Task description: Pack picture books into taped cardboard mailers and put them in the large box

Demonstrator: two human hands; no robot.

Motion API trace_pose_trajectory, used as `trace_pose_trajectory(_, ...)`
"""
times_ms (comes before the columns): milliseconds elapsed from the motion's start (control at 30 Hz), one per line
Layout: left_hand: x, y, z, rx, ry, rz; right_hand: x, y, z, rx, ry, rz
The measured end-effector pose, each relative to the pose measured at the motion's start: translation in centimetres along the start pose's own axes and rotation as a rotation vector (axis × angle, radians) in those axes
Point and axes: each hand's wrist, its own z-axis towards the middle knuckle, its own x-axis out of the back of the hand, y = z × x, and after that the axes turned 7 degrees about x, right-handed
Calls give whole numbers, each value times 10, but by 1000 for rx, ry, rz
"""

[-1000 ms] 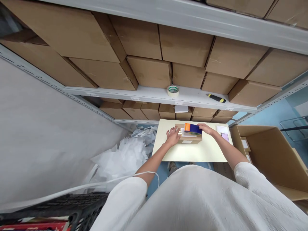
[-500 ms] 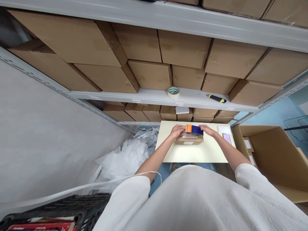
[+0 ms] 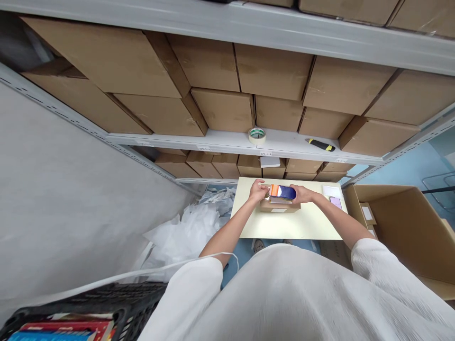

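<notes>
The right hand [image 3: 300,194] has its grip closed on the blue end of a blue-and-orange tape dispenser [image 3: 284,192], held over a small brown cardboard box [image 3: 280,207]. The left hand [image 3: 259,190] has its fingers bent together at the box's left end, just beside the dispenser's orange end; at this size I cannot tell whether they pinch anything. A white label [image 3: 278,210] shows on the box's near side.

The box is on the pale yellow rectangular surface [image 3: 291,228], left of its middle and nearer the far edge than the near one. By the surface's far right corner lies a flat white item [image 3: 331,191], with a purple-screened phone [image 3: 335,203] just nearer, close to the right edge.

Beyond the far edge, a grey metal shelf [image 3: 284,140] carries a cream roll of tape [image 3: 257,136] near its front edge and a black-and-yellow utility knife [image 3: 321,145] to the right. Right of the surface stands a large open cardboard carton [image 3: 405,227]; crumpled white sheets [image 3: 186,227] are heaped to the left.
</notes>
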Motion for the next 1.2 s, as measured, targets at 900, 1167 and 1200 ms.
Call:
trace_pose_trajectory(900, 61, -74, 55, -11, 178, -172, 30, -12, 21, -96, -77, -338)
trace_pose_trajectory(1167, 40, -88, 60, 74, 170, -174, 25, -13, 28, -104, -83, -361)
trace_pose_trajectory(1200, 36, -90, 59, 80, 160, -158, 25, -13, 28, -104, -81, -359)
